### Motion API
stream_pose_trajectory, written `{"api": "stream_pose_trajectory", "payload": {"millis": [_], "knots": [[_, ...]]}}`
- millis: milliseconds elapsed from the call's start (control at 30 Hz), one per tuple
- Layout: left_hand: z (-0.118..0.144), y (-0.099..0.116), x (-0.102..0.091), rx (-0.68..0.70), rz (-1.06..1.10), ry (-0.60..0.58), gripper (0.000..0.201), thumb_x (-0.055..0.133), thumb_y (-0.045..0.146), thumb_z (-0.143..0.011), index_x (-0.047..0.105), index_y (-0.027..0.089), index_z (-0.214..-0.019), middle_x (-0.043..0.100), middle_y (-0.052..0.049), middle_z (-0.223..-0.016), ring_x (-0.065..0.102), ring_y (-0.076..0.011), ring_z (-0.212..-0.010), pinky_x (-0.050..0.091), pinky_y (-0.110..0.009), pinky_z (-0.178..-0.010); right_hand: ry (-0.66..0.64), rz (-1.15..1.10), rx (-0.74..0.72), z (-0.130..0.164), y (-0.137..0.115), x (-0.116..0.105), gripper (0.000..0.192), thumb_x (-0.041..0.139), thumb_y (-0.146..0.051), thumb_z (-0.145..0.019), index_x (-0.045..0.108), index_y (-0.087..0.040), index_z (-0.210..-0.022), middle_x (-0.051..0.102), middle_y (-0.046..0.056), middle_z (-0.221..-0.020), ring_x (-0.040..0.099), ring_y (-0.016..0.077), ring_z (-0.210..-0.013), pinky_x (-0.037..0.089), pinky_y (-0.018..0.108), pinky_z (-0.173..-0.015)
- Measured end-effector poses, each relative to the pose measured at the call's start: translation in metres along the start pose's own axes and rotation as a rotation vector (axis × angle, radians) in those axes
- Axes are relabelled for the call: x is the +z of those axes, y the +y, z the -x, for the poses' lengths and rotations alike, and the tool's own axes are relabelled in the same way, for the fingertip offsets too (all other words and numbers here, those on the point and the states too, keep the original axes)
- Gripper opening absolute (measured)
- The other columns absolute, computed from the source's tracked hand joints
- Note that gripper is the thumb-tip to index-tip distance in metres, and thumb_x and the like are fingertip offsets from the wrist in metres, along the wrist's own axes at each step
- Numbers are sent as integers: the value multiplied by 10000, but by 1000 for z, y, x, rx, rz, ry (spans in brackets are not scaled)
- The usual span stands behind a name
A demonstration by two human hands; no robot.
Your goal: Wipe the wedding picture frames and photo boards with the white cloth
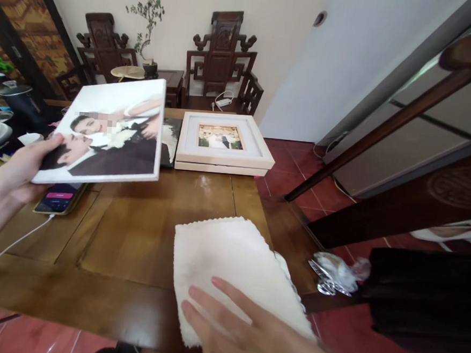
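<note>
White-edged photo panel (111, 160) in left hand (28, 167), raised over the wooden table; scalloped cloth (222, 251) under right hand (241, 327).
Panel is a rigid, thin rectangle, tilted, smooth printed face up, two people in the print; left hand pinches its near-left corner, thumb on top. Right hand lies palm down, fingers slightly spread on the cloth: soft, off-white, matte, wavy-cut edge, lying at the table's right side. Wooden table (142, 245) is brown, glossy, with panel seams. Behind the cloth, two pale box frames (224, 167) are stacked, the upper with a wide white mat around a small photo. Phone (58, 200) lies below the panel, white cable (17, 241) plugged in. Beyond: carved dark-wood chair (224, 52), red tile floor (300, 170).
</note>
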State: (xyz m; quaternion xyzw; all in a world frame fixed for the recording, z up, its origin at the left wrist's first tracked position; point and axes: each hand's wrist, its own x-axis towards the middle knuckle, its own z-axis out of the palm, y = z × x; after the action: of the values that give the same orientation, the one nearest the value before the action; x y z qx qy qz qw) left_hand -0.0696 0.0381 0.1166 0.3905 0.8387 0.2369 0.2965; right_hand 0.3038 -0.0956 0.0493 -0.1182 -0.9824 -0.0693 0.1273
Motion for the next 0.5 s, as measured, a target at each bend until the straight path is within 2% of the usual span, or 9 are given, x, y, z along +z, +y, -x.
{"api": "stream_pose_trajectory", "payload": {"millis": [33, 100, 167, 233, 333, 367, 400, 467, 500], "knots": [[6, -2, 4, 68, 94, 74, 980, 455, 808, -500, 393, 455, -1412, 762, 53, -1084, 615, -337, -1198, 604, -462, -690, -15, 10, 28, -1, -3, 9, 182, 514, -250, -933, 696, -249, -933, 627, 55, -1332, 524, 269, -1262, 466, 445, -1040], [15, -5, 11, 155, 182, 61, 878, 521, 799, -514, 505, 448, -1319, 768, 30, -1059, 627, -337, -1183, 613, -465, -674, -22, -3, 104, 0, -6, 29, 111, 555, -310, -931, 655, -261, -923, 639, 93, -1312, 572, 303, -1214, 493, 491, -975], [21, -8, 17, 140, 200, 40, 693, 595, 762, -517, 613, 443, -1132, 783, 14, -906, 715, -330, -986, 575, -413, -510, -5, 0, 166, 3, -7, 44, 81, 564, -317, -932, 614, -255, -944, 631, 135, -1313, 594, 317, -1183, 513, 491, -914], [26, -13, 22, 103, 246, 24, 446, 681, 679, -515, 653, 392, -856, 748, 32, -706, 727, -259, -673, 452, -306, -374, 48, 34, 207, 5, -3, 49, 44, 552, -240, -920, 595, -229, -926, 648, 163, -1268, 616, 311, -1129, 525, 457, -875], [31, -20, 30, 70, 368, -58, 321, 770, 547, -518, 625, 323, -698, 709, 85, -634, 632, -135, -472, 411, -219, -382, 50, -14, 277, 5, 15, 27, 189, 510, -58, -798, 580, -225, -854, 704, 120, -1075, 651, 264, -977, 540, 384, -795], [34, -22, 33, 60, 396, -91, 324, 792, 523, -517, 627, 318, -704, 712, 94, -647, 626, -126, -465, 426, -213, -390, 24, -52, 311, 5, 25, 13, 265, 484, -17, -738, 578, -233, -858, 704, 96, -1015, 653, 249, -923, 541, 367, -762], [36, -25, 36, 51, 419, -125, 343, 814, 507, -513, 628, 314, -727, 715, 97, -660, 630, -128, -468, 440, -212, -392, 55, -48, 365, 7, 36, -2, 316, 455, 8, -680, 570, -237, -842, 697, 78, -927, 651, 241, -839, 538, 360, -712], [41, -30, 41, 38, 456, -199, 421, 860, 485, -503, 620, 294, -790, 715, 91, -678, 653, -140, -493, 464, -208, -393, 70, 15, 435, 18, 60, -30, 298, 433, -14, -634, 536, -245, -793, 647, 62, -805, 622, 238, -718, 524, 367, -636], [43, -31, 44, 41, 476, -248, 458, 879, 475, -510, 613, 279, -828, 717, 84, -698, 668, -140, -519, 478, -200, -407, 99, 74, 463, 30, 71, -41, 276, 434, -32, -662, 531, -246, -808, 614, 49, -766, 596, 225, -654, 492, 346, -556]]}}
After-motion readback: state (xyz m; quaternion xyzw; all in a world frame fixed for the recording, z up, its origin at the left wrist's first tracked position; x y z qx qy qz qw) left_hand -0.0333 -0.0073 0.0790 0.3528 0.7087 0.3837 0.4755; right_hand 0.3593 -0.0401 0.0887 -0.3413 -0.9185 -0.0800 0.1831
